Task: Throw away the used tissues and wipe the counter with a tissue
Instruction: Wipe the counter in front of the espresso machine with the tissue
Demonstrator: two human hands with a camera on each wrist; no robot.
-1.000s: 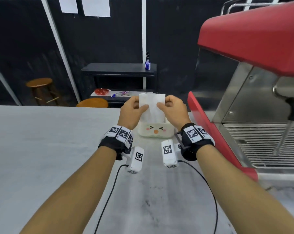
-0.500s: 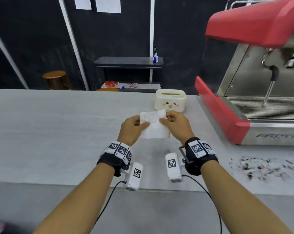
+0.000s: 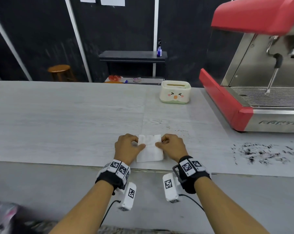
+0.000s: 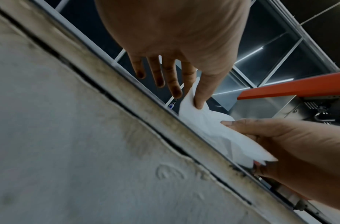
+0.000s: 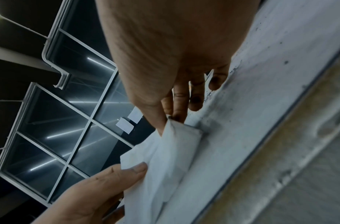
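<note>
Between the two hands a white tissue (image 3: 149, 150) lies low over the near edge of the table (image 3: 67, 119). The left hand (image 3: 126, 147) pinches its left edge with thumb and forefinger, and the right hand (image 3: 172, 146) pinches its right edge the same way. No used tissues show on the table, so that part looks finished, though no bin is in view to confirm it. Wiping seems not yet begun: dark grounds (image 3: 264, 153) lie scattered well to the right of the right hand. A tissue box (image 3: 175, 94) stands beyond the hands.
</note>
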